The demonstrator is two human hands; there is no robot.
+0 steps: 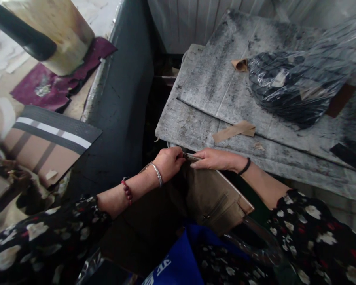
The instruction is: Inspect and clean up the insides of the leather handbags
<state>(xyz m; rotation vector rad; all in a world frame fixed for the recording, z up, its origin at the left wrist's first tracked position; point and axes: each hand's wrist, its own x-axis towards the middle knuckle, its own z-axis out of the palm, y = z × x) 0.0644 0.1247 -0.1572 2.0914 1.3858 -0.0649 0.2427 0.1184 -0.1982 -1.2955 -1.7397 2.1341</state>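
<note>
A tan leather piece with a zip pocket (213, 198) stands on edge in front of me, below a dirty grey work table (195, 122). My left hand (169, 161) is closed, pinching its top edge; a silver bangle and a red bead bracelet sit on that wrist. My right hand (215, 159) also grips the top edge just to the right, fingers pressed together, with a black band on the wrist. The two hands almost touch.
On the table lie a black bundle in clear plastic (293, 85) and tan scraps (234, 131). A dark machine body (121, 99) stands to the left, with maroon leather (53, 87) and a striped board (50, 134) beyond. A blue cloth (178, 261) is on my lap.
</note>
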